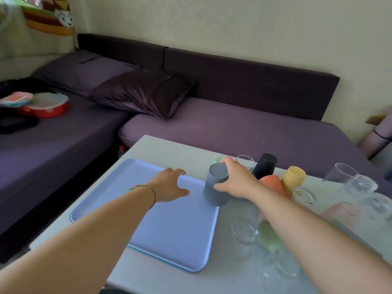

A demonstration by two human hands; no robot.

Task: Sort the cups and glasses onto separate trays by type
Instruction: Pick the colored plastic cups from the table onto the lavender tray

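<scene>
Here the right hand (235, 179) grips an unlabelled upturned grey cup (216, 187); the left hand (169, 185) hovers spread over the blue tray (148, 230).

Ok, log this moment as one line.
right hand: gripping upturned grey cup at blue tray edge | left hand: open over tray | tray: otherwise bare

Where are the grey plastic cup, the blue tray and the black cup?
grey plastic cup (214, 193), head view, lower side wall below the right hand's grip
flat light-blue rectangular tray (148, 225), head view, bare floor
black upside-down plastic cup (265, 166), head view, side wall
</scene>
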